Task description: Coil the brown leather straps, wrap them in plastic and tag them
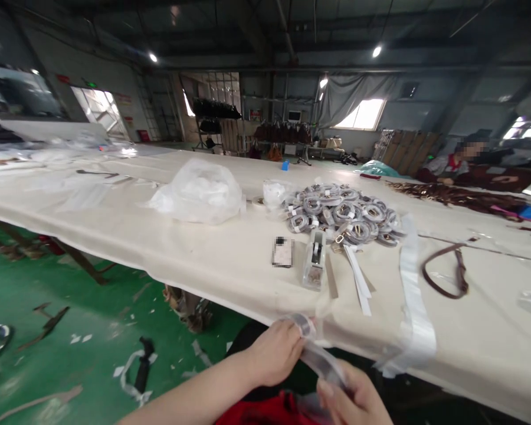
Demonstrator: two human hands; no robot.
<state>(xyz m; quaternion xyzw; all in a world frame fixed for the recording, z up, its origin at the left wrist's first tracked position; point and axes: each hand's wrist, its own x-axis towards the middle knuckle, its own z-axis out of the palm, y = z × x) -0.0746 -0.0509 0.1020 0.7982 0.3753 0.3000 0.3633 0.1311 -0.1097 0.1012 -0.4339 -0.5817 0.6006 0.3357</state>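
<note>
Just over the table's front edge, my left hand (277, 353) is closed around a strap in clear plastic film (321, 359), bent into a loop at its upper end. My right hand (358, 396) pinches the same strap lower down. Ahead of my hands stands a clear tape dispenser (315, 261). Beside it lie several thin white and grey strips (358, 280). Behind the dispenser is a heap of coiled, plastic-wrapped straps (343, 209), some showing metal clasps.
A long white strip (411, 295) hangs over the front edge of the table (230, 260). A brown strap (442, 292) lies to its right. On the left sits a bulging plastic bag (199, 192). A person (451, 168) is at the far right, by brown straps (460, 198).
</note>
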